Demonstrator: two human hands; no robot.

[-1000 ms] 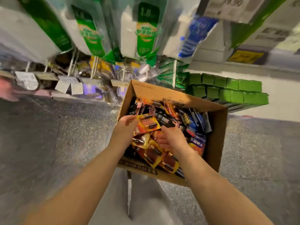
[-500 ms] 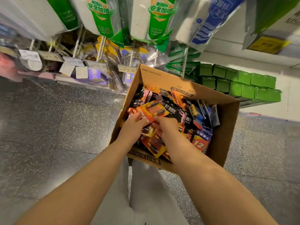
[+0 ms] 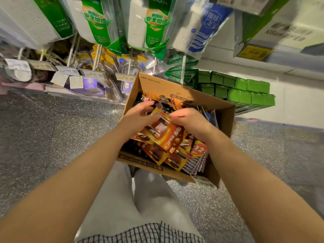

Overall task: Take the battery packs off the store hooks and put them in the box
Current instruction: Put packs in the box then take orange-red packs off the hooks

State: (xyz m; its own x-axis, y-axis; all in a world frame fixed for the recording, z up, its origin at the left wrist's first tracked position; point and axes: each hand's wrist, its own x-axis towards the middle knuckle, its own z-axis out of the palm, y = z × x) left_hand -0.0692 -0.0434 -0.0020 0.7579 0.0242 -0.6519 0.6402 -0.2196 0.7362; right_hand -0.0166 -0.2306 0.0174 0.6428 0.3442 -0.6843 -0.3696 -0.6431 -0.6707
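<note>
An open cardboard box [image 3: 177, 88] stands on the floor in front of my legs, heaped with several orange, black and blue battery packs [image 3: 175, 155]. Both hands are inside it. My left hand [image 3: 138, 116] and my right hand [image 3: 191, 121] each pinch the top edge of a bunch of orange battery packs [image 3: 164, 132], which tilts up above the pile. My fingertips are partly hidden behind the packs.
Store hooks [image 3: 98, 57] with price tags and hanging power strips in green and blue packaging [image 3: 154, 23] fill the rack behind the box. Stacked green cartons [image 3: 242, 88] sit on a low shelf at the right. Grey speckled floor [image 3: 52, 137] lies around the box.
The view has tilted and come closer. Both hands have drawn together and lifted the orange packs up from the pile; earlier they lay lower among the packs.
</note>
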